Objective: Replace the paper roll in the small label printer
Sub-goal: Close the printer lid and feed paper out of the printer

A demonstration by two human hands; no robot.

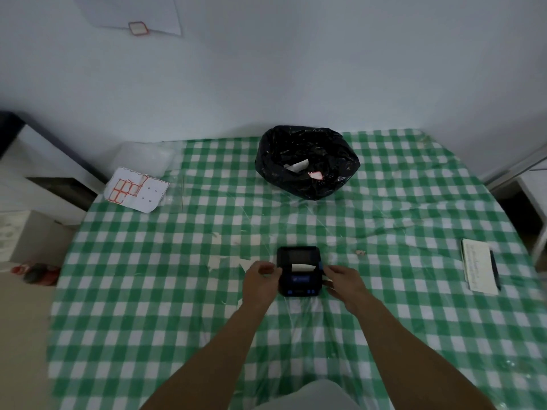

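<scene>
At frame centre, both hands, left (262,275) and right (340,278), are gripping the small black label printer (299,272), lid open, white paper roll (302,266) seated; closing the lid seemingly comes next.

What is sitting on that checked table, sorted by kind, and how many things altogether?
Label printer, lid open, a hand at each side: 1
Black bin bag: 1
Sticker sheet: 1
Clear plastic bag: 1
Notepad: 1
Pen: 1
Total: 6, leaving out the small paper scraps.
</scene>
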